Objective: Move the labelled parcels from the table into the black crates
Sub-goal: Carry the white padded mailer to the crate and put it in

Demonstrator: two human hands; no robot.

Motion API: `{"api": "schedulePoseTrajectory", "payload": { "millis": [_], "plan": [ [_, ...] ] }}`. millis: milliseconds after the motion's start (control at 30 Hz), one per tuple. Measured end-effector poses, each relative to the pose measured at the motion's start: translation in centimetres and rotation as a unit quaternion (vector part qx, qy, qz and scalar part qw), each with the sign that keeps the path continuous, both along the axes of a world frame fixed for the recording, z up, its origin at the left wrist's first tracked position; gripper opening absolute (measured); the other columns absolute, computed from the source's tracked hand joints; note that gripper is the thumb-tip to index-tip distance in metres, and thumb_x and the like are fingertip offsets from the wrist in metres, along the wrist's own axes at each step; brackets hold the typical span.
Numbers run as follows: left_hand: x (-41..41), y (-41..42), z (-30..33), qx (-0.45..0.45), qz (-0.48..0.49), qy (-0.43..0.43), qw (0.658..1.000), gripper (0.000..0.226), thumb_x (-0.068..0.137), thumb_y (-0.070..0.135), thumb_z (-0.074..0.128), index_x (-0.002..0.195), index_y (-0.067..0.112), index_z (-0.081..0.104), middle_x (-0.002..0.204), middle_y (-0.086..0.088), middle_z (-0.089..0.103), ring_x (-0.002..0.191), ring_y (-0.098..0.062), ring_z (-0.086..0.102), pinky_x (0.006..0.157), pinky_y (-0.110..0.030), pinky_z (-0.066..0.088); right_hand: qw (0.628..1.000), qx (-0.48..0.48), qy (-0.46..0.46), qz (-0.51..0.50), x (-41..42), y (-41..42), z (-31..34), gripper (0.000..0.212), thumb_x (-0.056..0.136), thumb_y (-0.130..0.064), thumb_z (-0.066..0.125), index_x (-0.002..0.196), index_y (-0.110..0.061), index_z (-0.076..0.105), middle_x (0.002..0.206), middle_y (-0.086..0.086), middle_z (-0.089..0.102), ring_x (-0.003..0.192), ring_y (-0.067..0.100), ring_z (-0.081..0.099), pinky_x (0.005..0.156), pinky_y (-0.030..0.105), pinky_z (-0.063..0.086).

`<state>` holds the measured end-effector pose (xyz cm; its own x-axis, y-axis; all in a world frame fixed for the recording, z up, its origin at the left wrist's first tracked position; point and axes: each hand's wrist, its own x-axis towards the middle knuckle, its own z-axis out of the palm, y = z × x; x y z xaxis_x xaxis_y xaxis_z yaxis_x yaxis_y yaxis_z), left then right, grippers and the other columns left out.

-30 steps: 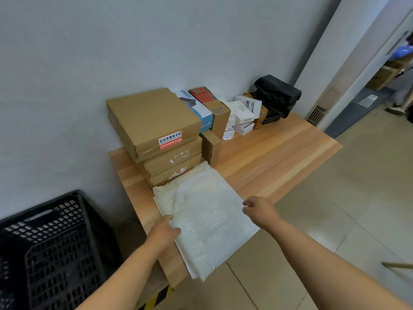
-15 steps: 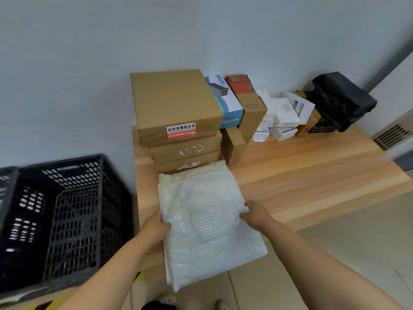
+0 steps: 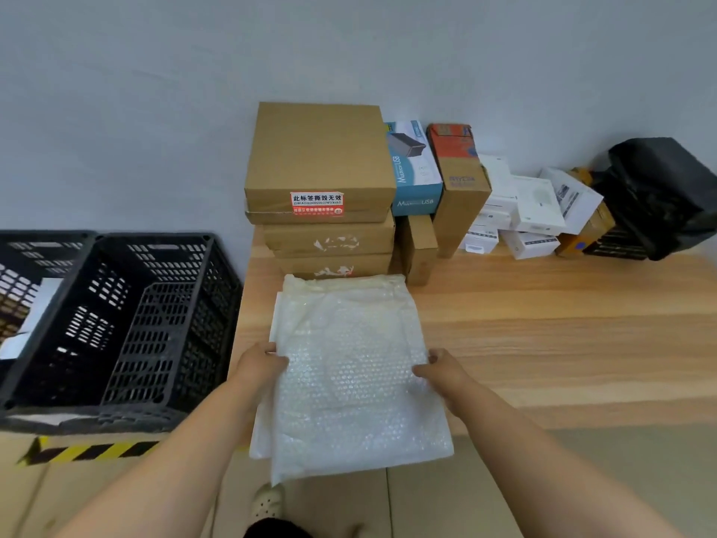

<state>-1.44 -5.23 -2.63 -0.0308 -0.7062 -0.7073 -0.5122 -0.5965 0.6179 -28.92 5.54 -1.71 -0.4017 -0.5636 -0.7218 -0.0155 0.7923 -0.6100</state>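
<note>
Glossy bubble-wrap parcel [image 3: 349, 366], matt wooden table [image 3: 562, 324]

Big flat bubble-wrap parcel [image 3: 349, 378], whitish and see-through, lies on the wooden table [image 3: 562, 335] at about 6 o'clock, near edge hanging off the front. Right behind it at 12 sits a stack of brown boxes [image 3: 322, 196], top one with a red-white sticker. Two black crates [image 3: 128, 324] sit at 9 o'clock, just left of the table.

Pale grey wall [image 3: 155, 91], wooden table [image 3: 562, 324], seemingly tiled floor [image 3: 620, 479].
</note>
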Motion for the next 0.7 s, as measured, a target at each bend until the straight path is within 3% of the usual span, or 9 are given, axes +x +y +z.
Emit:
{"api": "schedulePoseTrajectory", "payload": {
  "millis": [67, 167, 267, 367, 500, 600, 700],
  "plan": [
    [-0.2, 0.3, 0.4, -0.013, 0.018, 0.013, 1.0, 0.043, 0.083, 0.009, 0.061, 0.125, 0.012, 0.054, 0.111, -0.006, 0.063, 0.098, -0.028, 0.062, 0.089, -0.044, 0.052, 1.0, -0.01, -0.017, -0.021, -0.4, 0.1, 0.2, 0.06, 0.087, -0.005, 0.061, 0.14, 0.0, 0.034, 0.133, 0.018, 0.05, 0.114, 0.035, 0.054, 0.093, 0.041, 0.047],
    [-0.4, 0.9, 1.6, -0.037, 0.045, 0.043, 0.997, 0.033, 0.081, 0.002, 0.059, 0.112, 0.014, 0.057, 0.109, -0.009, 0.064, 0.095, -0.031, 0.063, 0.086, -0.051, 0.054, 0.997, -0.026, -0.041, -0.055, -0.5, 0.1, 0.9, 0.058, 0.091, 0.0, 0.056, 0.143, 0.001, 0.03, 0.137, 0.021, 0.046, 0.118, 0.036, 0.05, 0.083, 0.036, 0.041],
    [-0.5, 1.8, 3.6, -0.05, 0.084, 0.074, 0.992, 0.029, 0.085, -0.007, 0.055, 0.109, 0.01, 0.053, 0.108, -0.013, 0.061, 0.096, -0.034, 0.062, 0.085, -0.052, 0.053, 0.994, -0.035, -0.065, -0.082, -0.2, 0.3, 1.5, 0.055, 0.092, 0.0, 0.054, 0.143, 0.001, 0.032, 0.136, 0.021, 0.049, 0.116, 0.036, 0.053, 0.081, 0.034, 0.045],
    [-0.3, 2.3, 5.5, -0.071, 0.107, 0.116, 0.985, 0.029, 0.083, -0.015, 0.05, 0.099, 0.01, 0.053, 0.107, -0.014, 0.061, 0.089, -0.03, 0.062, 0.077, -0.048, 0.055, 0.992, -0.044, -0.072, -0.095, 0.4, 0.8, 2.7, 0.037, 0.094, -0.002, 0.051, 0.13, 0.004, 0.049, 0.119, 0.017, 0.061, 0.097, 0.03, 0.06, 0.061, 0.027, 0.046],
    [0.5, 2.1, 9.7, -0.115, 0.103, 0.153, 0.976, 0.033, 0.085, -0.014, 0.05, 0.109, 0.007, 0.052, 0.1, -0.009, 0.06, 0.078, -0.019, 0.06, 0.057, -0.029, 0.049, 0.984, -0.095, -0.088, -0.125, 1.0, 0.8, 5.6, 0.026, 0.095, -0.007, 0.053, 0.12, 0.001, 0.057, 0.092, 0.007, 0.065, 0.079, 0.02, 0.062, 0.062, 0.025, 0.048],
    [1.7, 1.0, 13.2, -0.147, 0.099, 0.204, 0.963, 0.033, 0.086, -0.011, 0.053, 0.114, 0.006, 0.053, 0.106, -0.013, 0.063, 0.083, -0.022, 0.064, 0.059, -0.03, 0.051, 0.978, -0.143, -0.074, -0.134, 1.3, 0.1, 8.9, 0.019, 0.092, -0.006, 0.058, 0.11, 0.001, 0.059, 0.086, 0.009, 0.064, 0.072, 0.018, 0.061, 0.062, 0.025, 0.049],
    [2.9, 0.0, 17.4, -0.201, 0.074, 0.237, 0.948, 0.03, 0.087, -0.007, 0.056, 0.112, 0.008, 0.054, 0.102, -0.011, 0.065, 0.081, -0.021, 0.065, 0.059, -0.027, 0.054, 0.975, -0.194, -0.036, -0.106, 1.6, -0.6, 13.6, 0.004, 0.09, -0.005, 0.061, 0.086, -0.004, 0.062, 0.079, 0.01, 0.062, 0.063, 0.015, 0.056, 0.06, 0.021, 0.048]
  ]
}}
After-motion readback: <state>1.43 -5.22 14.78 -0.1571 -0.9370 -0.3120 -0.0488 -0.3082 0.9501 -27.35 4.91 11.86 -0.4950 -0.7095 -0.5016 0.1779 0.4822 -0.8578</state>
